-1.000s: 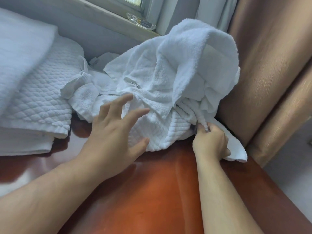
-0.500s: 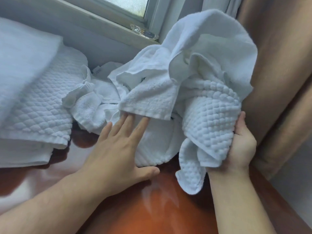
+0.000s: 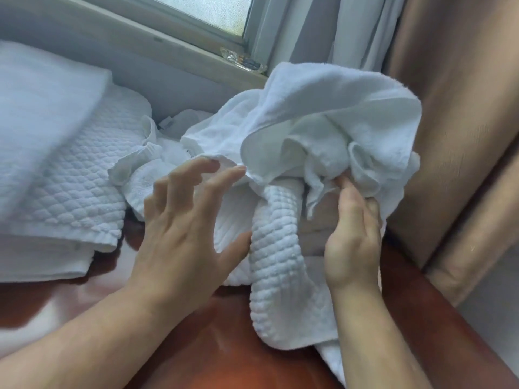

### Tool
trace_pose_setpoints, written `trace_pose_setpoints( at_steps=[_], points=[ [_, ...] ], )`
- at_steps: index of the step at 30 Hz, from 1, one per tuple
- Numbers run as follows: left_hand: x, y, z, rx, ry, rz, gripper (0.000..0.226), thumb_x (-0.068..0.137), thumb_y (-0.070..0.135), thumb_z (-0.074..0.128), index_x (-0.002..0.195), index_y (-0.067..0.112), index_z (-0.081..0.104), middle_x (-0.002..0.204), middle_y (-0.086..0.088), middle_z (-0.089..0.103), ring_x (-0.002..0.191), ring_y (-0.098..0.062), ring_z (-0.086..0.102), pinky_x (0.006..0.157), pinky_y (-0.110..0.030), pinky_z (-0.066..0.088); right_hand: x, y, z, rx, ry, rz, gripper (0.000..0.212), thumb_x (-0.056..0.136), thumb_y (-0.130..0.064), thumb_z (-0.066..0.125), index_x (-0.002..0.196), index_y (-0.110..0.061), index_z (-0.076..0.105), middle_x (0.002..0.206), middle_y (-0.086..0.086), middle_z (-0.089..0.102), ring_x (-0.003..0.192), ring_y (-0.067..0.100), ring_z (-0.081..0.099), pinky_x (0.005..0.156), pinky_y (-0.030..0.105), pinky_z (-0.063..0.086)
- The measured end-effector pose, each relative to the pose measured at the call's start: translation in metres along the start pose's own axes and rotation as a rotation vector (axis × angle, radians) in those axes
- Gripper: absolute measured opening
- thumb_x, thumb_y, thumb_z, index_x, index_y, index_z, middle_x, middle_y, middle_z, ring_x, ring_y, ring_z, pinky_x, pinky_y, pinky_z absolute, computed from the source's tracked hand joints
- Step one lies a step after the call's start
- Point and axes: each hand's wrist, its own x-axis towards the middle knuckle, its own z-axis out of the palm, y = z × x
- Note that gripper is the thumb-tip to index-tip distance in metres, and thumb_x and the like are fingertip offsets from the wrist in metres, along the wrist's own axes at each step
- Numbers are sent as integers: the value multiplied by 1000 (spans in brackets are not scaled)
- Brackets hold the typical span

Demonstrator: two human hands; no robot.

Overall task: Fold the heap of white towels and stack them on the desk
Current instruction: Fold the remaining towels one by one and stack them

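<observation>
Right grip, at about three o'clock in view, is closed on the bunched terry towel. Its thumb and fingers curl up into the gathered folds and hold the bundle raised above the bench. From under that bundle a waffle-weave towel hangs as a thick twisted rope toward six o'clock, and its lower end reaches down to the bench beside the right wrist. Left grip, near the centre, is wide open and holds nothing, with fingers spread and slightly bent. Its thumb touches the side of the waffle-weave rope, and its fingertips are at the loose hem of the terry towel. More crumpled white towels lie at ten o'clock from the left grip. At nine o'clock a folded stack rests on the bench, its top blurred. A clear wrapper sits on the window sill at twelve o'clock, and a tan curtain hangs at two o'clock.
</observation>
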Motion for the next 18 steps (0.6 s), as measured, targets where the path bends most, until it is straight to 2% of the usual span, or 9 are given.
trace_pose_setpoints(
  at_steps=[3,6,7,8,9,11,12,15,18],
  points=[
    [-1,2,-1,-45,-156,66,68,85,34,73,146,40,43,130,11,47,113,-5,46,91,-25,40,4,10,-4,282,-73,71,61,102,-51,21,146,-22,52,145,-14,54,137,-4,42,120,27,31],
    [-2,11,-2,-229,-350,-47,57,94,35,54,144,58,36,117,26,55,98,2,55,82,-16,45,3,8,-3,349,-53,54,56,106,-46,21,145,-20,52,147,-10,53,136,-2,44,118,28,32],
    [0,18,-3,-392,-347,-189,48,95,41,50,138,60,40,113,28,58,98,2,59,83,-16,46,2,6,-3,293,76,31,52,104,-46,25,133,-25,62,135,-11,59,126,-1,52,109,23,38],
    [5,24,-4,-575,-320,-370,40,91,51,50,130,58,45,111,26,61,98,0,62,86,-20,48,2,2,-5,252,237,9,45,100,-48,29,109,-31,69,110,-12,64,104,0,59,93,19,43],
    [12,30,-3,-719,-308,-554,45,81,66,52,124,50,47,109,23,62,97,-1,65,86,-25,51,1,-3,-9,254,336,-15,42,96,-50,30,82,-33,66,84,-10,61,80,5,57,76,18,44],
    [27,41,3,-749,-377,-768,72,63,78,60,119,38,42,106,20,60,92,1,65,78,-27,54,1,-11,-11,343,215,10,57,93,-58,28,54,-26,55,55,0,52,55,16,49,58,21,41],
    [33,46,6,-709,-421,-802,74,62,69,69,120,34,40,105,17,61,90,-2,66,73,-29,55,1,-14,-10,375,66,62,68,94,-63,26,50,-22,58,53,4,57,55,20,54,60,24,44],
    [47,55,6,-656,-437,-823,60,71,22,70,124,29,45,101,-4,68,88,-21,68,78,-42,60,7,-13,-4,319,-223,174,77,94,-64,18,67,-19,75,83,6,77,89,20,72,86,30,53],
    [54,54,-13,-610,-443,-669,62,79,2,55,129,40,56,105,3,68,72,-10,65,61,-30,53,23,-10,1,380,-412,139,69,102,-57,19,109,-17,75,110,-9,76,115,4,65,90,13,49]
  ],
)
